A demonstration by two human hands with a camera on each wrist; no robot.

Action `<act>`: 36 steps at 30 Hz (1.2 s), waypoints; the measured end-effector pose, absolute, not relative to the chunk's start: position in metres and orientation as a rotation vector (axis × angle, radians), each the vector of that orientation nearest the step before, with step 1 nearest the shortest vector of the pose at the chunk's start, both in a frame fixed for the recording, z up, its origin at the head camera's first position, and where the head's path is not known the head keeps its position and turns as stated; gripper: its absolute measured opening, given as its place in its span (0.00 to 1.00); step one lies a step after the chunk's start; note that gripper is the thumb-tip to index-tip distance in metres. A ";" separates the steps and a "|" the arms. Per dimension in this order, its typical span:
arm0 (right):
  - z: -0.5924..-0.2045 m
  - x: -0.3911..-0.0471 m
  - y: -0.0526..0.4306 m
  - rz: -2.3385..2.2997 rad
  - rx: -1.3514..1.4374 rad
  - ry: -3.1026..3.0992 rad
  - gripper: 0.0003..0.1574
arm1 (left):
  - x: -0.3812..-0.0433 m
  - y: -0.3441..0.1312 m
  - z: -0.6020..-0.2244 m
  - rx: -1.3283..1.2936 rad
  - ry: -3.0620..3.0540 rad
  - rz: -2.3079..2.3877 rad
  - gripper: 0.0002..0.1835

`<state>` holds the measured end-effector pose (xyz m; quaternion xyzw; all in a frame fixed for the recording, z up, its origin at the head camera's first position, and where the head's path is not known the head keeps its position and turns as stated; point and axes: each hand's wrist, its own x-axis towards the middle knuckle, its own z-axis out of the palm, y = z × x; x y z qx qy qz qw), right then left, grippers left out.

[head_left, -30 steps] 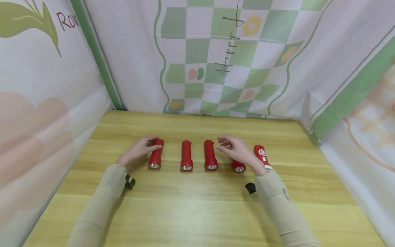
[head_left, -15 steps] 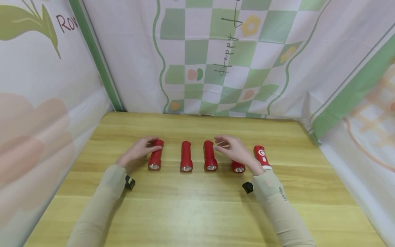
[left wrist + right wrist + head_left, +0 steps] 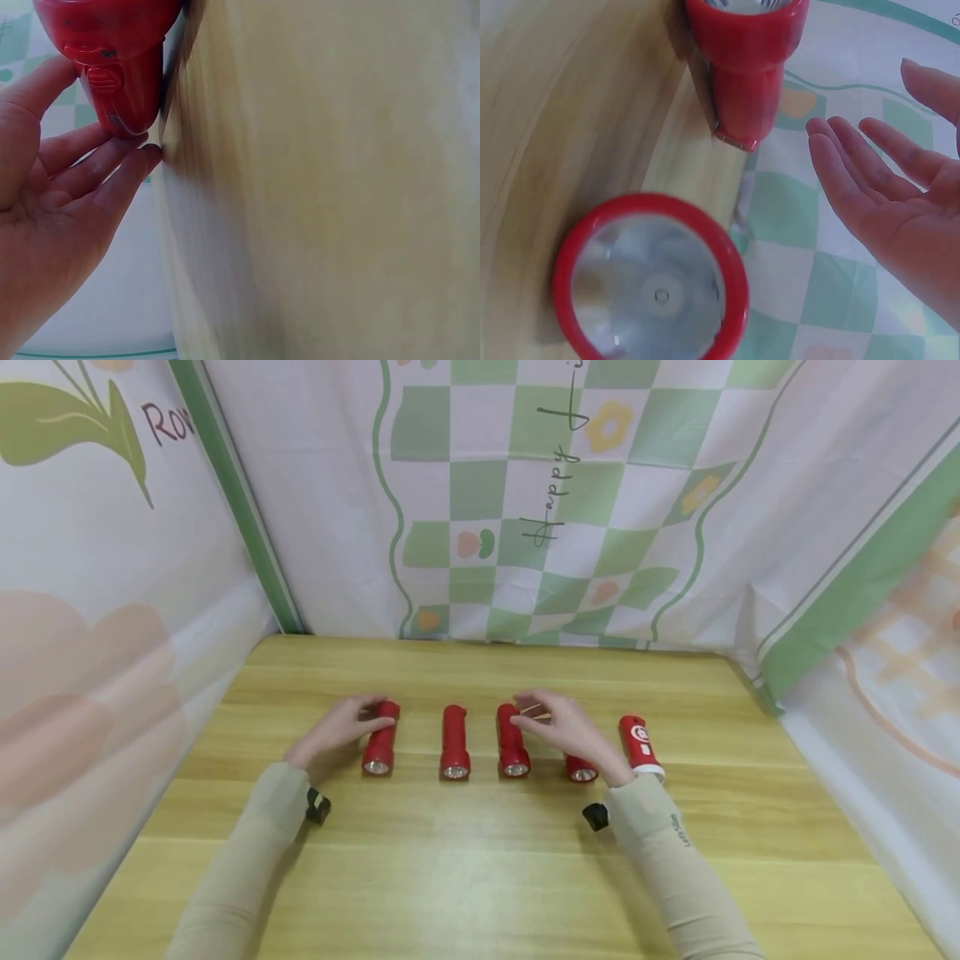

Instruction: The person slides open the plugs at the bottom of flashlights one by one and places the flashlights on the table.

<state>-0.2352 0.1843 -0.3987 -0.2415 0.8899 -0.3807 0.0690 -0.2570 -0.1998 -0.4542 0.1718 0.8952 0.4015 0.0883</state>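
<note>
Several red flashlights lie in a row on the wooden table, most with lenses toward the person. My left hand [image 3: 341, 727] is at the leftmost flashlight [image 3: 378, 756]; in the left wrist view the thumb and fingers grip its narrow tail end [image 3: 124, 97]. My right hand [image 3: 562, 727] hovers with spread, slightly bent fingers, holding nothing. Its fingertips overlap the tail of the third flashlight [image 3: 514, 752] in the head view. Below its palm lies a fourth flashlight [image 3: 581, 768], partly hidden by the hand. In the right wrist view, two flashlights face the camera beside the hand.
Between the hands lies another red flashlight [image 3: 454, 747]. At the right end is a red flashlight with a white label and white rim [image 3: 640, 743]. Printed curtains [image 3: 487, 585] hang around the back and sides of the table [image 3: 450, 877]. Both wrists wear small black devices.
My right hand has drifted left, from beside the third flashlight to over its tail. The left hand stays at the leftmost flashlight, and the flashlights keep their places.
</note>
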 end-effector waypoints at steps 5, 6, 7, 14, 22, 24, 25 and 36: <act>-0.400 -0.236 0.178 -1.139 -0.716 2.670 0.29 | -0.256 -0.199 -0.454 0.509 2.662 1.198 0.33; -0.400 -0.236 0.177 -1.138 -0.716 2.668 0.29 | -0.256 -0.199 -0.454 0.509 2.662 1.196 0.32; -0.399 -0.236 0.175 -1.137 -0.712 2.666 0.29 | -0.256 -0.199 -0.454 0.507 2.661 1.199 0.32; -0.399 -0.236 0.168 -1.144 -0.771 2.654 0.28 | -0.256 -0.200 -0.456 0.492 2.647 1.206 0.33; -0.401 -0.238 0.161 -1.123 -0.791 2.661 0.26 | -0.256 -0.200 -0.455 0.488 2.646 1.206 0.33; -0.401 -0.238 0.159 -1.119 -0.803 2.666 0.26 | -0.256 -0.200 -0.455 0.491 2.647 1.204 0.33; -0.401 -0.238 0.158 -1.117 -0.810 2.669 0.26 | -0.257 -0.200 -0.455 0.491 2.649 1.204 0.33; -0.403 -0.240 0.150 -1.078 -0.861 2.693 0.27 | -0.257 -0.199 -0.453 0.503 2.667 1.176 0.33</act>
